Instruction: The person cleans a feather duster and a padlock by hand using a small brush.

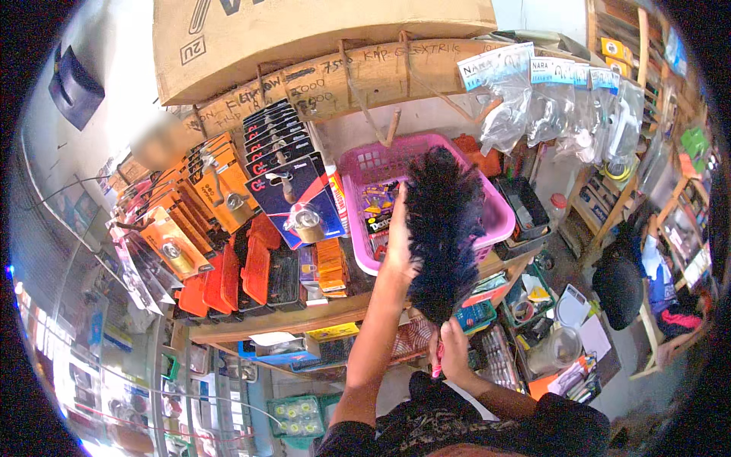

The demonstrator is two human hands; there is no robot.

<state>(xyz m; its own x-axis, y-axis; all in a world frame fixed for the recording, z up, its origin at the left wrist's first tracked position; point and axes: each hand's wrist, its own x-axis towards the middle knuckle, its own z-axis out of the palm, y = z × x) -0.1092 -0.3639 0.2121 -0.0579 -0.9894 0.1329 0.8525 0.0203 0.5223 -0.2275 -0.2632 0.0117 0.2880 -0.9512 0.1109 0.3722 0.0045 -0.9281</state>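
Observation:
In my right hand (453, 349) is the pink handle of a feather duster (442, 240); its dark, bushy head points away from me. My left hand (402, 248) reaches up along the duster's left side. Its fingers are partly hidden behind the feathers, and whether they grip anything cannot be seen. Behind the duster stands a pink plastic basket (358, 245) on a wooden shelf, with small printed packets (380, 200) in it. The feathers cover much of the basket's middle and right side.
Carded padlocks (311, 220) hang to the left, above orange and black plastic bins (257, 268). Bagged fittings (502, 103) hang from a wooden rail (371, 74) at upper right. A large cardboard box (325, 34) rests above. Clear jar (554, 349) and papers lie lower right.

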